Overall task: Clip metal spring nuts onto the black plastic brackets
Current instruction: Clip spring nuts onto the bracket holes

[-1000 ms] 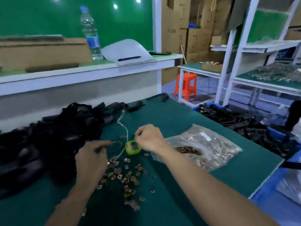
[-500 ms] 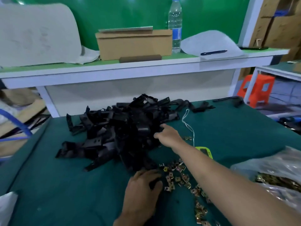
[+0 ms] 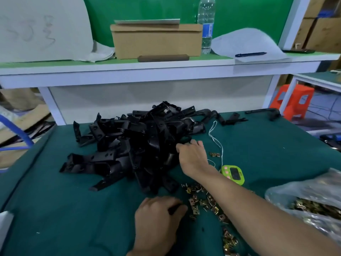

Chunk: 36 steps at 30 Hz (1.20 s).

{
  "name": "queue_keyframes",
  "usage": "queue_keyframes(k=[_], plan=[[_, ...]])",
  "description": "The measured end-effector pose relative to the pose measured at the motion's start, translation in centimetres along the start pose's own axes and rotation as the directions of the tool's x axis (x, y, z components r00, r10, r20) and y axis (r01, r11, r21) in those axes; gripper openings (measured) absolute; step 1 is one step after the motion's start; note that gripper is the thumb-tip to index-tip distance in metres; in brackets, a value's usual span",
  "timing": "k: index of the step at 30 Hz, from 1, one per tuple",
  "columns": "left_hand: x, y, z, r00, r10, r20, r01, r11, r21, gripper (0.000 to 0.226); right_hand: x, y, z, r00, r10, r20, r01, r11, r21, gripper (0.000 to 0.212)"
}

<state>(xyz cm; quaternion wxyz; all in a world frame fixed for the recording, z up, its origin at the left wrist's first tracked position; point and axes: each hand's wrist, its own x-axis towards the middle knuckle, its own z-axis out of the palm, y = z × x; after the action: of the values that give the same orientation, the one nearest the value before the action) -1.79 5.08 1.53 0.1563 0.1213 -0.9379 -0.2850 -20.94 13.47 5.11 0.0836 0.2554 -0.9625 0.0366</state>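
**Two hands, one fresh reach into the bracket pile**

The right hand (image 3: 191, 157) has left the green timer (image 3: 233, 174) and now lies at the right edge of the pile of black brackets (image 3: 132, 145). Its fingers (image 3: 186, 145) are pushed in among the parts, and I cannot tell whether they are clamped on one. The left hand (image 3: 158, 217) stays in front of the pile, fingers curled round a dark piece (image 3: 175, 208), beside the spring nuts (image 3: 203, 198) scattered on the worktop (image 3: 55, 209). By my reading a new bracket is being fetched, and no nut is being clipped on yet.
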Motion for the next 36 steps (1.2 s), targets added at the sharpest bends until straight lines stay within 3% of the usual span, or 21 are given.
queue_keyframes(k=[3,4,6,10,12,14,16,20,24,29,33,36], plan=[[-0.1,0.4,-0.6,0.975,-0.15,-0.163,0.146,0.989,-0.036,0.018,-1.4,1.0,-2.1,0.987,-0.056,-0.153,0.06,0.998,0.025,0.016],[0.0,0.4,-0.9,0.969,-0.179,-0.169,0.169,0.983,-0.071,0.014,-2.1,1.4,-3.0,0.979,-0.039,-0.201,0.057,0.994,0.089,0.007],[0.0,0.4,-1.3,0.97,-0.211,-0.122,0.195,0.972,-0.135,0.009,-3.9,2.2,-4.5,0.98,0.041,-0.193,0.014,0.963,0.271,0.011],[0.2,0.3,-1.3,0.974,-0.227,-0.027,0.208,0.928,-0.309,0.022,-8.8,3.0,-5.0,0.975,0.223,-0.002,-0.156,0.688,0.709,0.013],[0.3,0.5,-1.2,0.977,-0.215,0.003,0.203,0.919,-0.338,0.026,-11.2,2.7,-4.2,0.959,0.282,0.041,-0.195,0.543,0.817,0.02],[0.5,0.6,-1.0,0.977,-0.214,0.007,0.202,0.911,-0.361,0.03,-12.7,2.4,-3.2,0.947,0.308,0.091,-0.233,0.463,0.855,0.015],[0.7,0.6,-0.7,0.974,-0.228,-0.012,0.207,0.901,-0.38,0.03,-13.7,2.2,-2.3,0.949,0.3,0.096,-0.246,0.517,0.82,0.012],[0.8,0.4,-0.7,0.974,-0.223,-0.041,0.193,0.909,-0.37,0.029,-15.2,1.0,-1.2,0.981,0.191,0.024,-0.168,0.783,0.598,0.049],[0.7,-0.1,-0.3,0.98,-0.181,-0.078,0.147,0.935,-0.323,0.032,-15.2,0.6,-1.0,0.997,0.054,0.059,-0.074,0.911,0.406,0.054],[0.2,0.4,-0.1,0.995,-0.097,-0.036,0.093,0.988,-0.12,0.032,-14.8,1.8,-0.8,0.989,0.124,0.084,-0.15,0.849,0.507,0.023],[0.0,0.9,-0.2,0.997,-0.032,-0.071,0.029,0.999,-0.033,0.049,-14.6,2.5,-0.8,0.968,0.229,0.101,-0.247,0.808,0.535,0.016],[0.1,0.6,-0.1,0.998,-0.006,-0.07,0.004,0.999,-0.032,0.037,-14.2,3.1,-1.0,0.94,0.325,0.1,-0.305,0.676,0.671,0.022]])
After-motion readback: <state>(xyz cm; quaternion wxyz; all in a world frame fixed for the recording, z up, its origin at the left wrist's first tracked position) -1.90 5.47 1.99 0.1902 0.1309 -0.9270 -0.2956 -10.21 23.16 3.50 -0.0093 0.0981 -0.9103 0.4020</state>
